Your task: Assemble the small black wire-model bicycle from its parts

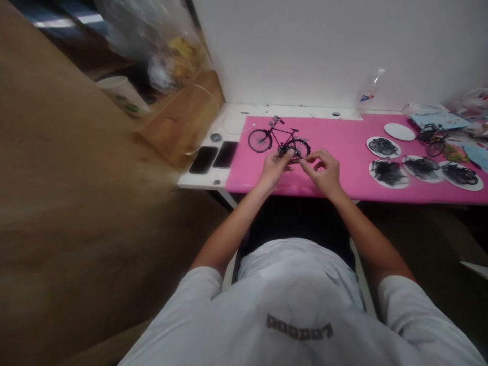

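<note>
A small black model bicycle (280, 136) is held upright over the pink table cover, its handlebar toward the left. My left hand (275, 166) is closed on its lower part, near the pedals, with the thumb on top. At the lower edge of the rear wheel, my right hand (323, 170) pinches with thumb and forefinger; whatever sits between those fingertips is too small to make out. The fingers partly hide the bottom of the bicycle.
White plates (389, 184) with black parts lie on the right, near a white oval plate (399, 131) and another dark model bicycle (434, 140). Two dark phones (203, 160) lie at the left end. A clear bottle (372, 85) stands by the white wall; a wooden panel (87, 203) borders the left.
</note>
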`<state>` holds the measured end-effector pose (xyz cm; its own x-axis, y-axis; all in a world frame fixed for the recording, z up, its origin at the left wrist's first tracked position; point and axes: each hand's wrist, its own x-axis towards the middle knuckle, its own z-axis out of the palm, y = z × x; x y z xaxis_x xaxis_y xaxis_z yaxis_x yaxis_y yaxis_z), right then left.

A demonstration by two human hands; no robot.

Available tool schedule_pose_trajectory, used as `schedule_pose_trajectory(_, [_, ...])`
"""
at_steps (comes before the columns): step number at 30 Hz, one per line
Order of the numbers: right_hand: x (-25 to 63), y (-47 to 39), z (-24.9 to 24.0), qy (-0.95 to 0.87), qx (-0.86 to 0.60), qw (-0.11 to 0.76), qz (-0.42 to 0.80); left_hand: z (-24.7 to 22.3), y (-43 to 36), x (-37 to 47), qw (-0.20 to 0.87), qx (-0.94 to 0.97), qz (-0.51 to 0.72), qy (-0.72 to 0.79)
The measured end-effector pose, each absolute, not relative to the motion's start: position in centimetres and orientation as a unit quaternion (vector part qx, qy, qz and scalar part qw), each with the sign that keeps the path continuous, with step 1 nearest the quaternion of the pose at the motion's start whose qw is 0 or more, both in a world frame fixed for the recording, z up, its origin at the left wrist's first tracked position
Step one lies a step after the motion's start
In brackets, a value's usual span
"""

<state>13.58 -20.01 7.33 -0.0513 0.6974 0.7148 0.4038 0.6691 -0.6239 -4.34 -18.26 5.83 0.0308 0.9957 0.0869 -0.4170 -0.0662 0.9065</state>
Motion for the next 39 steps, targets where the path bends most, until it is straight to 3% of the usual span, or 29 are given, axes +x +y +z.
schedule_pose_trajectory(31, [14.3,-19.2,6.4,-0.755,-0.379,0.526,0.102,5.1,-18.1,-3.8,0.569,0.427,0.614,0.342])
schedule_pose_trajectory(36, [16.5,-17.1,5.9,-0.684,-0.45,0.572,0.052,4.3,-17.1,-4.4,0.548,0.41,0.621,0.381])
schedule_pose_trajectory(39, [18.8,-14.5,4.3,-0.676,-0.49,0.547,0.049,3.4,-16.3,-4.9,0.545,0.393,0.628,0.392])
